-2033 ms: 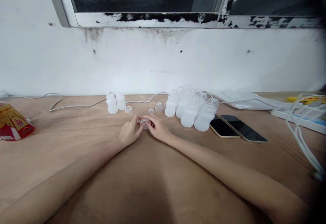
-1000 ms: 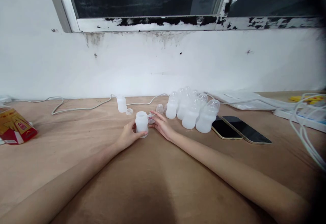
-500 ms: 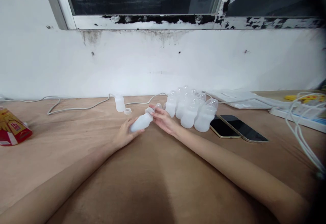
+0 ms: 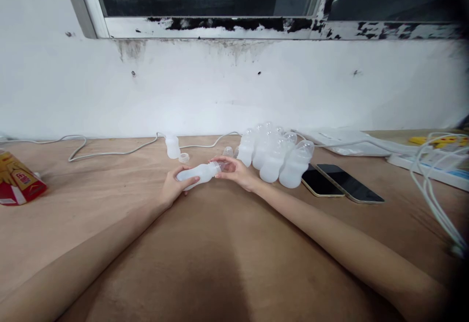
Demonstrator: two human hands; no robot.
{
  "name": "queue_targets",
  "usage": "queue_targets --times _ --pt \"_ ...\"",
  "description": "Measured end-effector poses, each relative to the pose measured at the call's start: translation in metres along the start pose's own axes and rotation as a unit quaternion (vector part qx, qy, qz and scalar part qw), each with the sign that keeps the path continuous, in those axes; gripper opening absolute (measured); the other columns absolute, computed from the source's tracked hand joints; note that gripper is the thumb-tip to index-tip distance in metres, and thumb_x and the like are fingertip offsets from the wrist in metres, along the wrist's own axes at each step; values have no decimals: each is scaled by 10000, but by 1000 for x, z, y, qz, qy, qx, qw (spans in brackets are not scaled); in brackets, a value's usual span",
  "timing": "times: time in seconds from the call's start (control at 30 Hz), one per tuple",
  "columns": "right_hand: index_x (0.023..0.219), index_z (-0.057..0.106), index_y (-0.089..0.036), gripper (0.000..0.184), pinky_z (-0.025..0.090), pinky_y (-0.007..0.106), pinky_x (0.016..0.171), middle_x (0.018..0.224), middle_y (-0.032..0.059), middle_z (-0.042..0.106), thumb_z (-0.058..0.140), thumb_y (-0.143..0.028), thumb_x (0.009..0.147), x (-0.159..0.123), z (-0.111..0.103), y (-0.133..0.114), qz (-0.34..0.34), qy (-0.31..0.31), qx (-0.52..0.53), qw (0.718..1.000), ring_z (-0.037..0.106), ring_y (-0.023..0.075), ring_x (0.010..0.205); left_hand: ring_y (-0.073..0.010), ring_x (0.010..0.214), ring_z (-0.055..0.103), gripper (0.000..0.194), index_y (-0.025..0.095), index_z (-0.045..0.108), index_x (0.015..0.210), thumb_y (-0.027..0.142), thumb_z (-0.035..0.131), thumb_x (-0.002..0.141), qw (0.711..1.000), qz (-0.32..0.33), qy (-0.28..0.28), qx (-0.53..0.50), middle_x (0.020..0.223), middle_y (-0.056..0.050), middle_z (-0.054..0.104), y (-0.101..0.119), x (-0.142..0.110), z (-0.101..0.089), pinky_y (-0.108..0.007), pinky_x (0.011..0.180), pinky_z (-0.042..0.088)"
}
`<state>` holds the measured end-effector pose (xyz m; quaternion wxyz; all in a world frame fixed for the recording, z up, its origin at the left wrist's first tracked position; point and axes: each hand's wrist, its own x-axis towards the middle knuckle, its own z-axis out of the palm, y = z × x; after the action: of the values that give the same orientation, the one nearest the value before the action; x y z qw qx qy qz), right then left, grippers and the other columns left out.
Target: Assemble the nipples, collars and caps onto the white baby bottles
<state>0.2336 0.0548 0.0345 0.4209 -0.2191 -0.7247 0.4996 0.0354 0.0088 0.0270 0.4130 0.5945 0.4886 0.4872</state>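
Note:
My left hand [image 4: 176, 185] is wrapped round the body of a frosted white baby bottle [image 4: 200, 174], which lies tilted with its top toward the right. The fingers of my right hand [image 4: 234, 171] close on the clear cap [image 4: 222, 165] at the bottle's top end. Behind my right hand, a loose clear domed cap [image 4: 227, 151] stands on the table. An uncapped bottle [image 4: 172, 146] stands upright farther back to the left, with a white ring collar [image 4: 183, 157] beside it.
Several capped bottles [image 4: 293, 168] stand grouped to the right of my right hand. Two phones [image 4: 350, 183] lie beyond them, near a power strip [image 4: 432, 168] and looped white cables. A red and yellow packet [image 4: 20, 180] is at the left. A cable [image 4: 110, 154] runs along the wall.
The held bottle has tipped flatter and shifted slightly left. My right hand has moved from the bottle's collar to grip a clear cap at its top.

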Motion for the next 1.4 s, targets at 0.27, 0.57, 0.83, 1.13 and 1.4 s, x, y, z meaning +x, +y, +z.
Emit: queue_targets --times 0.27,0.57,0.83,1.13,1.4 --pt "940 550 -242 315 419 327 818 1066 35 502 633 -231 637 1 7 -10 -80 -6 -103 992 443 186 1049 -72 391 448 353 133 503 859 408 581 651 988 -56 -72 -124 556 6 539 -4 7 -7 -157 298 261" --pt "1104 500 -250 462 443 335 764 1056 35 546 608 -262 655 3 -1 -13 17 -65 -122 990 539 172 893 -66 425 460 366 162 524 821 377 664 560 1000 6 -4 -14 585 34 539 -2 4 -4 -167 367 356" --pt "1049 538 -255 423 435 296 736 1128 26 521 615 -200 638 5 -8 -24 -33 -138 -190 971 478 192 1011 -61 347 415 327 130 497 825 410 561 667 991 -43 -100 -82 479 14 522 -4 6 -7 -146 292 241" --pt "994 547 -199 376 465 230 472 843 40 616 604 -356 657 7 -2 -14 50 -48 -133 989 596 146 647 -72 385 420 375 165 514 854 433 611 611 1000 -2 -20 16 567 25 535 -2 3 -5 -182 346 324" --pt "692 557 -117 437 336 143 291 512 42 581 414 -526 752 9 -2 -11 156 -56 -147 975 532 87 364 -173 778 535 365 171 561 861 395 643 586 972 147 16 184 838 -25 598 3 -1 -5 -276 712 415"
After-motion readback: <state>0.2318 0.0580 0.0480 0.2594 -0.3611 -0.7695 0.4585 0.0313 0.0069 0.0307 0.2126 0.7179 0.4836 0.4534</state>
